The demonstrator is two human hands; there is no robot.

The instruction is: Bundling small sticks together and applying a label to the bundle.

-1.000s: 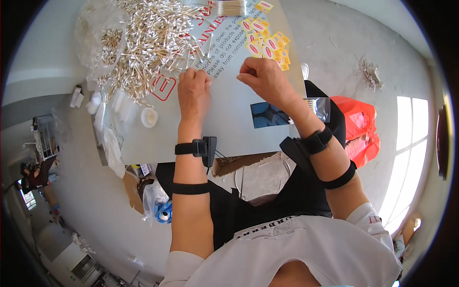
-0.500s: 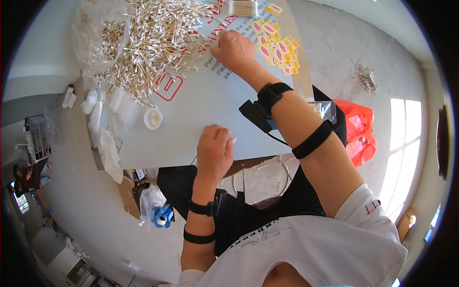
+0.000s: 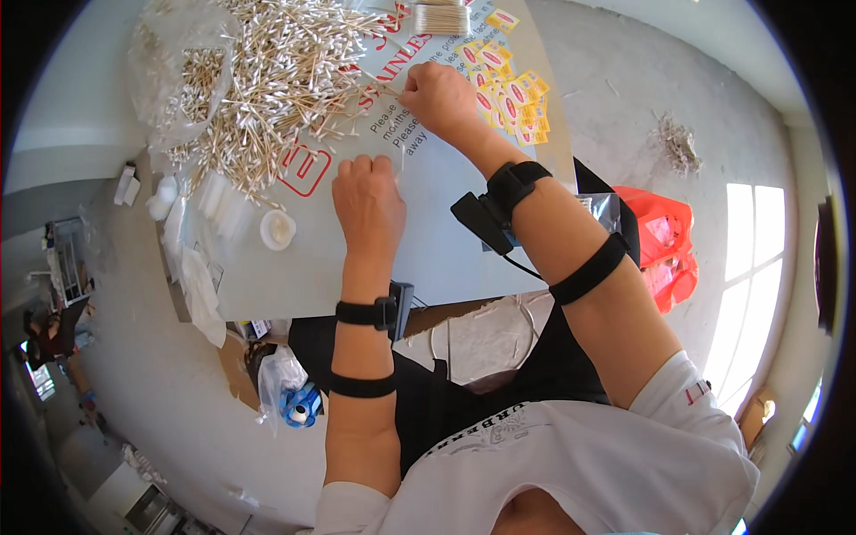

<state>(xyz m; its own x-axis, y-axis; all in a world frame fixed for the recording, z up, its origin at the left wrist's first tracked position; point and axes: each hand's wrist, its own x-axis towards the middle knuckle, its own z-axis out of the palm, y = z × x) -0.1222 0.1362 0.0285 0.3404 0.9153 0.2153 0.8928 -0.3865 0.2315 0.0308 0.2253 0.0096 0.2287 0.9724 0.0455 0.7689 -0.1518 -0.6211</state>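
My right hand is closed over the table, just right of a big loose heap of cotton swabs. What its fingers hold, if anything, is hidden; a few stray swabs lie close by. Lower and to the left, my left hand hovers over or rests on the printed sheet, fingers curled under and closed. Something thin and clear seems to show beside its thumb, too faint to name. Yellow-and-white labels lie scattered right of my right hand. Beyond it sits a neat stack of swabs.
A clear plastic bag with swabs lies at the far left. A small round white dish and clear plastic packaging are at the left side. A red bag hangs or stands beyond the table's right edge.
My left hand has moved forward and slightly left, from the table's near edge toward the swabs. My right hand has shifted only slightly and stays closed.
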